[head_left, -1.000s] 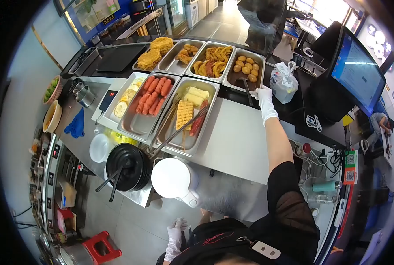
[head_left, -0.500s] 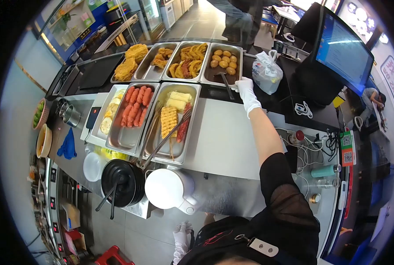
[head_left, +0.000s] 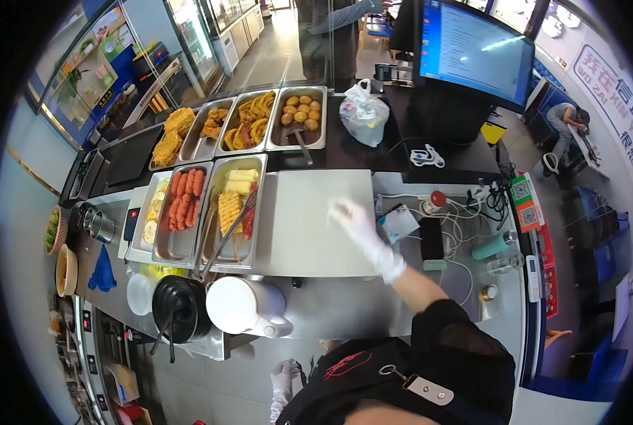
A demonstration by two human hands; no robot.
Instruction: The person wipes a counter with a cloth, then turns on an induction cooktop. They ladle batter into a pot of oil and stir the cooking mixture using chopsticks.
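My right hand (head_left: 357, 225), in a white glove, is over the bare white board (head_left: 302, 212), its fingers loosely bent and apart with nothing in them. Low beside my body hangs my left hand (head_left: 284, 377), also gloved, fingers loosely apart and apparently holding nothing. To the left of the board, a steel pan (head_left: 257, 212) holds yellow rolls, a scored tofu skewer (head_left: 229, 212) and a pair of tongs (head_left: 224, 244). Sausages (head_left: 185, 198) fill the neighbouring pan. Farther back, a pan of brown eggs (head_left: 301, 112) has a spoon (head_left: 303, 147) leaning over its front rim.
A tied plastic bag (head_left: 364, 117) and a monitor (head_left: 472, 57) stand on the black counter. Cables and a phone (head_left: 431, 238) lie at right. In front are a white jug (head_left: 233, 304) and black bowls (head_left: 178, 301). One person (head_left: 327, 42) stands beyond the glass.
My right hand has left the front corner of the egg pan and come back toward me over the white board. The view has turned to the right. My left hand still hangs low.
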